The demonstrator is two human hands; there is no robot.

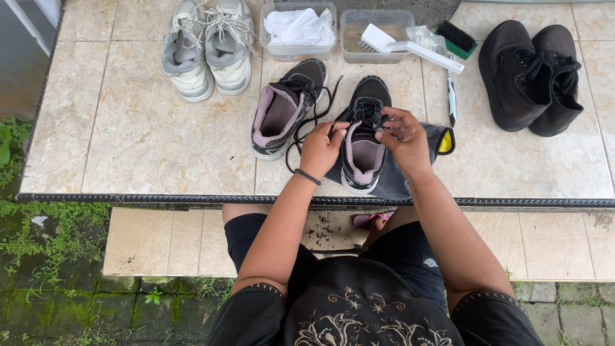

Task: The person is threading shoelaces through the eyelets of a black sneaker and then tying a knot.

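Nearest the camera, the person's knees sit below the edge of the tiled counter (147, 141). Just past that edge, a black sneaker with a pink lining (364, 138) rests on a grey cloth (397, 176), toe pointing away. The left hand (322, 148) pinches a black lace (307, 125) at the shoe's left side; the right hand (402, 138) grips the lacing at the tongue, fingers closed on it. Just left of them lies the matching sneaker (282, 109), its loose lace trailing between the 2 shoes. A pen-like stick (451, 96) lies to the right. Farther back stand 2 clear tubs, 1 holding white cloth (298, 29), the other (375, 38) bearing a white brush (403, 43), with a green brush (456, 38) beside it. Grey-white sneakers (208, 48) sit far left, black shoes (532, 74) far right.
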